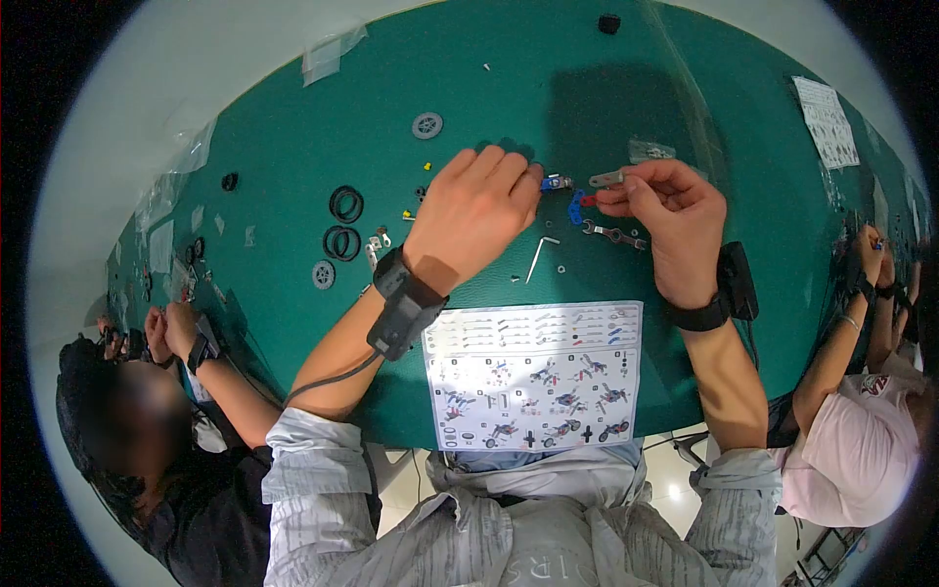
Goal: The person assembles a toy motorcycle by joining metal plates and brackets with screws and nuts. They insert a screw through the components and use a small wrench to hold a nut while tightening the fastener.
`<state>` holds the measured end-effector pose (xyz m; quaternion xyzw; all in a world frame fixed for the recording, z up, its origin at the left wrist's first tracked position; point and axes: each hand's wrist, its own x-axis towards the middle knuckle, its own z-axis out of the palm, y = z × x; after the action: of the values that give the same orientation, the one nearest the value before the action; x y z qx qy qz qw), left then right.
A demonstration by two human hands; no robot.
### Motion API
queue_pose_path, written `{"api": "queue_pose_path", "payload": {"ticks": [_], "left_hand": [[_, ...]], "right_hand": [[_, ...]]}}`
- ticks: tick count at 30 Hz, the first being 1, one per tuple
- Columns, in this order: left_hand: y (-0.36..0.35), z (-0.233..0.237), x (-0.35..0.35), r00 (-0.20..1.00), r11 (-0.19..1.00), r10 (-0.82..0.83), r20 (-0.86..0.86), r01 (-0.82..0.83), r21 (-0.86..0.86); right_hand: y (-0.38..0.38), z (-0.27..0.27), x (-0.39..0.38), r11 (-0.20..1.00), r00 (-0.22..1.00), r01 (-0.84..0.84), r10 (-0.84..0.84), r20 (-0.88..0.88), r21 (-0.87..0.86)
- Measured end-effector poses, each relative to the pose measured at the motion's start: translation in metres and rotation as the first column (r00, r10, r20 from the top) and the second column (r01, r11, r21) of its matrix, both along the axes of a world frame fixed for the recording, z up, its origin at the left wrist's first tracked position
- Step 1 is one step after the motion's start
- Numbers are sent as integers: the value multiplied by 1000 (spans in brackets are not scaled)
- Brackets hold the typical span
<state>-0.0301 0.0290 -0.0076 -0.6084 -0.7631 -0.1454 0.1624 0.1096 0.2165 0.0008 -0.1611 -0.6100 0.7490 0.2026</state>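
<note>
My left hand (474, 210) is closed, back of the hand upward, its thumb side at a small blue and silver assembly (558, 183). To the right, my right hand (680, 220) pinches a flat grey metal strip (606, 179) between thumb and forefinger, its rounded end pointing left. Under these fingertips lie a blue curved piece (575, 209) and a red piece (588, 201). Below them a small wrench (614, 235) rests on the table, with an L-shaped hex key (539, 258) to its left. The left hand's fingertips are mostly hidden.
A printed instruction sheet (533, 377) lies at the table's (323, 108) near edge. Black rubber rings (342, 243), a grey wheel (427, 125) and small metal parts are at left. A clear plastic bag (650, 151) lies beyond my right hand. People work on both sides.
</note>
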Motion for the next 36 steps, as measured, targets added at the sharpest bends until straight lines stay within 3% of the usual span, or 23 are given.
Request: {"api": "queue_pose_path", "payload": {"ticks": [1,2,4,7,10,13,16,19,31,36], "left_hand": [[1,1,-1,999,1000,-1,51,-1,25],[0,3,0,969,998,-1,246,-15,64],[-1,11,3,801,990,-29,598,-61,130],[-3,25,11,231,986,-106,967,-101,132],[-4,29,11,-9,990,-137,990,-46,137],[-5,33,14,-153,991,-134,979,-37,130],[-3,27,20,-209,971,-230,951,-112,211],[-7,26,16,-274,963,-269,923,-46,267],[-2,21,23,-261,926,-378,888,-82,369],[-4,17,18,-458,908,-416,786,-168,383]], "right_hand": [[0,-1,0,1000,1000,0,0,-3,-1],[0,-2,0,1000,1000,1,-1,-7,-2],[0,-2,0,1000,1000,8,-8,-6,-1],[-1,-2,1,1000,1000,8,-8,8,5],[-4,2,3,1000,999,-16,16,31,22],[-10,9,7,999,998,-23,21,52,37],[-13,11,9,999,999,-23,21,47,33],[-14,11,11,1000,999,-20,19,44,23],[-16,9,12,999,1000,-13,12,11,42],[-15,9,11,999,1000,-12,11,24,44]]}}
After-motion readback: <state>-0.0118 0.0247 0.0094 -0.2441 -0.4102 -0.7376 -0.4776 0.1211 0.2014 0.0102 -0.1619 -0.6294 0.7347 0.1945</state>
